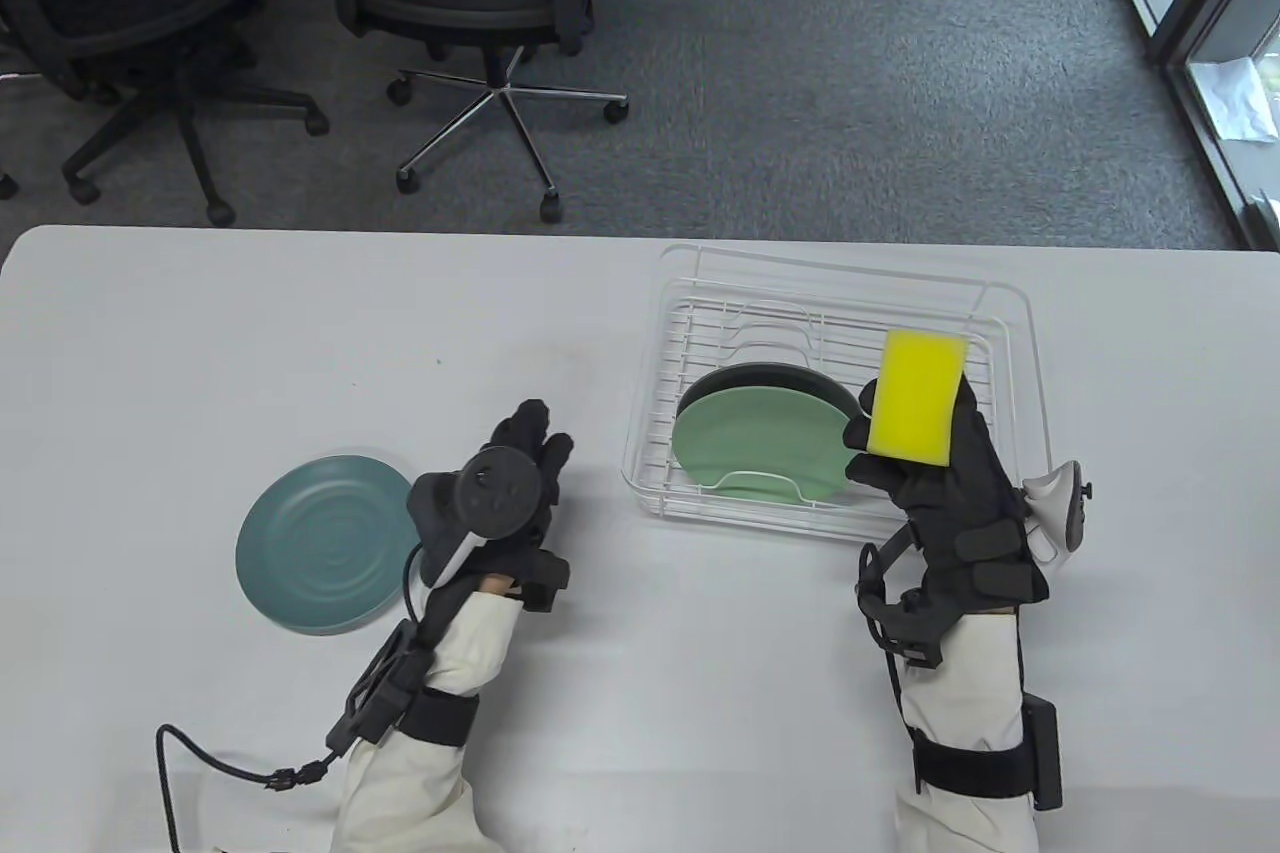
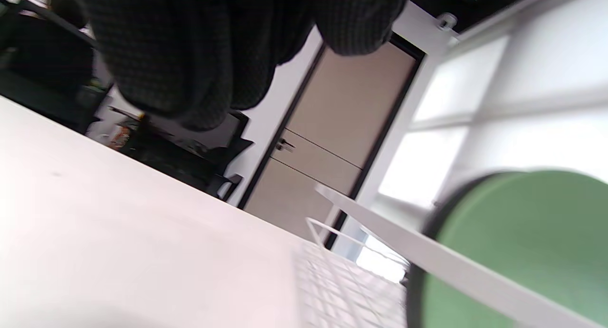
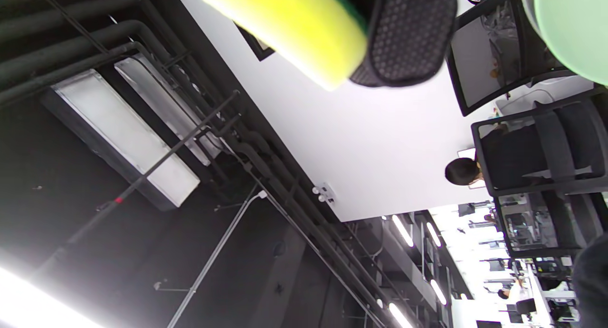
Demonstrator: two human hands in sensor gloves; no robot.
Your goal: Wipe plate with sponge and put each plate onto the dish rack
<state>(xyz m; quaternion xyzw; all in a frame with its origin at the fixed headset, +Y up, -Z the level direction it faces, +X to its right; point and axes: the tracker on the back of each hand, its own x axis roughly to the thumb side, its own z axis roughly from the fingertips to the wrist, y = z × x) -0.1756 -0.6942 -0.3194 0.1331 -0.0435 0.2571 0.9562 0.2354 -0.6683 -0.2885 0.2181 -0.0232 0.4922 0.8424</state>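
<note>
— Where do we stand? Our right hand point(image 1: 935, 483) is raised in front of the dish rack point(image 1: 1010, 363), fingers and thumb curled round the yellow sponge point(image 1: 915, 398), which stands nearly upright in the grip. In the right wrist view the sponge point(image 3: 289, 29) sits under a gloved fingertip point(image 3: 403, 38), so the hold looks firm.

— And our left hand point(image 1: 520, 483)? It is low over the counter point(image 1: 200, 343), between the teal plate point(image 1: 325, 543) and the rack, and holds nothing. The tracker hides most of it from above; in the left wrist view the fingers point(image 2: 190, 57) hang loosely bent, not clenched.

— Two plates are already in the rack: a light green plate point(image 1: 750, 443) leaning in front, a darker plate point(image 1: 775, 378) just behind it. So we judge the teal plate, lying flat on the counter well apart from the rack, is the one left to wipe.

— What could go wrong? The teal plate lies flat and near the counter's front edge. If we catch its rim clumsily, we could push it toward that edge instead of lifting it.

— Also the sponge hand is close to the racked plates. A careless swing leftward might knock the green plate off its lean.

— And slotting a third plate in, we may strike the two already there if we bring it in too steeply.
</note>
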